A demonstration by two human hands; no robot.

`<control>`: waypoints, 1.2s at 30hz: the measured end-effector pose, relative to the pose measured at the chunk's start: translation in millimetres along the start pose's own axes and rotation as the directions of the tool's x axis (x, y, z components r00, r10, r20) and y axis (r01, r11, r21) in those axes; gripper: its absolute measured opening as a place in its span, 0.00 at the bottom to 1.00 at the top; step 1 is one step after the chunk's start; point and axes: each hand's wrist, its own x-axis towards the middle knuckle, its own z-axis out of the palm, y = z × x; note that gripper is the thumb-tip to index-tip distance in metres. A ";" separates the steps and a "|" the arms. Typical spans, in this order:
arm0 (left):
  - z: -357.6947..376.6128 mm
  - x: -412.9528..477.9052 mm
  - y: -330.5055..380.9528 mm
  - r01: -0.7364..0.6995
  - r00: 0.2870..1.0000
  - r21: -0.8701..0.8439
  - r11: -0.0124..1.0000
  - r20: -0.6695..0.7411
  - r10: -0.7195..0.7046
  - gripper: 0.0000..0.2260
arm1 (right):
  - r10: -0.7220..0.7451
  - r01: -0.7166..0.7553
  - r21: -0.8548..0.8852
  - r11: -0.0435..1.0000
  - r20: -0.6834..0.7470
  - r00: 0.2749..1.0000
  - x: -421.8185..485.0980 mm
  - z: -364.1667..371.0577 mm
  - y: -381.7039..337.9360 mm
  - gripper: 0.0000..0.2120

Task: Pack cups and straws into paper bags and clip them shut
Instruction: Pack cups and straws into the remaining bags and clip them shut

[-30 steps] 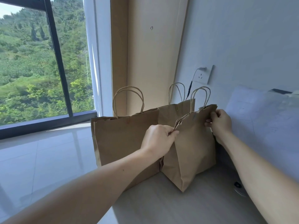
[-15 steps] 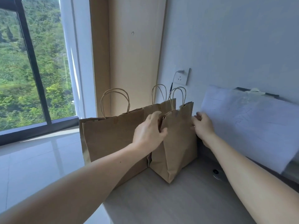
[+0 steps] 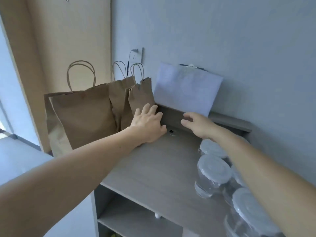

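it was a plain room indoors, home or office i could not tell. it had a pale wall with a plug socket, a grey table and shelves under it.

Flat left hand rests on small bag — right hand hovers.
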 end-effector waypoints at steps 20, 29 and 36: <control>-46.0 -50.3 420.8 -0.446 0.876 -0.243 0.862 0.077 0.475 0.29 | 0.452 -0.464 0.019 0.886 -0.255 0.854 -351.5 -156.1 247.8 0.26; 7.9 -96.7 597.1 -0.510 0.764 -0.336 0.792 0.247 0.596 0.30 | 0.601 -0.594 0.103 0.798 -0.210 0.771 -472.3 -167.9 380.1 0.26; 66.0 -98.6 689.3 -0.533 0.675 -0.427 0.731 0.307 0.671 0.29 | 0.713 -0.688 0.188 0.701 -0.181 0.677 -512.9 -157.6 460.9 0.26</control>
